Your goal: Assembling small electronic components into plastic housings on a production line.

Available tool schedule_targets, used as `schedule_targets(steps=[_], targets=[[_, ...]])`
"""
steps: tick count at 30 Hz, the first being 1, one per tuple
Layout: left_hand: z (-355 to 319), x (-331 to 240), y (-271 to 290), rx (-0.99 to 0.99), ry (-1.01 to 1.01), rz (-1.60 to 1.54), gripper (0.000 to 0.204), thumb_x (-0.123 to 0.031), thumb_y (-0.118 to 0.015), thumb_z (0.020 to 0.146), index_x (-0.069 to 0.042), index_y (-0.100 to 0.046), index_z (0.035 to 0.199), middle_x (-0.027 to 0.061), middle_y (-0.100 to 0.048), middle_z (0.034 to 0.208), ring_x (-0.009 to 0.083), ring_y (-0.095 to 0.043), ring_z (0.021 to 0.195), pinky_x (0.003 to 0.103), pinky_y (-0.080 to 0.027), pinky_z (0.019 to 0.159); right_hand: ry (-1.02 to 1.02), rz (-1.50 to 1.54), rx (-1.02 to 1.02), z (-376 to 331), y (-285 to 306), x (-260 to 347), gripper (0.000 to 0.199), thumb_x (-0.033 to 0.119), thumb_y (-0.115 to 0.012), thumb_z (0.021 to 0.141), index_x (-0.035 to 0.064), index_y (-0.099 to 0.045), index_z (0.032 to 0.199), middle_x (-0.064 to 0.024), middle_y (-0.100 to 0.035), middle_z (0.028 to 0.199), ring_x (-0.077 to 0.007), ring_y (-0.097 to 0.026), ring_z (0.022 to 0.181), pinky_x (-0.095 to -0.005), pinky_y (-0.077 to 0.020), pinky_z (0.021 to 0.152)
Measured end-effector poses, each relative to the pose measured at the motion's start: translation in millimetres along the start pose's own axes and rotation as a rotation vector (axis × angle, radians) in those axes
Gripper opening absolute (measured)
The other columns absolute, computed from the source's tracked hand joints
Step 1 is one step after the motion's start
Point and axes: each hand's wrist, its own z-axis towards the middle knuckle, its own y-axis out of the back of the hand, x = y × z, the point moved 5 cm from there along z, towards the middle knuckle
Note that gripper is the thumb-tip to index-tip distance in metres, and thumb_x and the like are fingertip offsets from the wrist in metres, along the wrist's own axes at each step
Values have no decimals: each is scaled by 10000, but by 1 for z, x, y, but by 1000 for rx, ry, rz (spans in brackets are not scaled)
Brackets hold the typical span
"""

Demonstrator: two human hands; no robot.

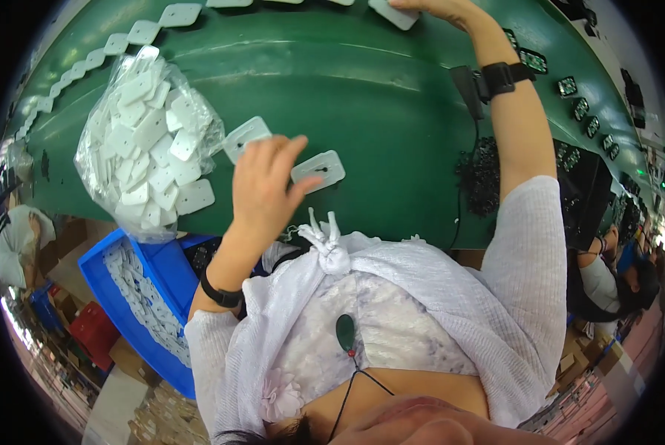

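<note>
My left hand [264, 182] hovers low over the green table [399, 141], its fingers and thumb apart. Beneath and beside it lie two white plastic plates with rounded corners: one plate [248, 136] by the fingertips, another plate [325, 170] by the thumb, a small dark keyhole mark in its middle. My right hand [440, 7] reaches to the far edge of the view, its fingers on the end of a white plate [394, 13]; the fingertips are partly cut off. That plate stands at the right end of a curving row of similar plates [179, 15].
Left of my hand, a clear plastic bag [213, 132] holds many white plates. A blue bin [156, 259] with pale parts stands below the table edge. At the right are loose black parts [483, 174], a black box [591, 178], several small black assemblies [567, 87] and a corded black device [467, 90].
</note>
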Motion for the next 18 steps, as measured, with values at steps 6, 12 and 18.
schedule_targets(steps=[6, 12, 18], targets=[[-18, -9, -33, 182, -82, 160, 649, -261, -783, 667, -101, -580, 1262, 109, -548, 1139, 314, -536, 1018, 430, -433, 850, 171, -288, -305, 5, -4, -6, 473, 327, -749, 820, -1, -634, 1141, -166, -694, 979, -239, -658, 897, -354, -529, 784], [-15, -5, -43, 186, -102, 124, 595, -135, -774, 693, -92, -578, 1252, 126, -544, 1151, 329, -533, 1048, 442, -431, 872, 67, -671, -477, -135, 34, 24, 402, 365, -696, 847, 40, -655, 1081, -162, -689, 982, -326, -653, 920, -409, -512, 805], [5, -11, -57, 128, -119, 89, 527, -87, -741, 757, -66, -567, 1254, 131, -545, 1171, 338, -520, 1079, 451, -433, 902, -622, -1155, -177, -262, 59, -45, 538, 513, -719, 800, 117, -627, 1153, -125, -697, 1018, -291, -673, 943, -413, -524, 805]])
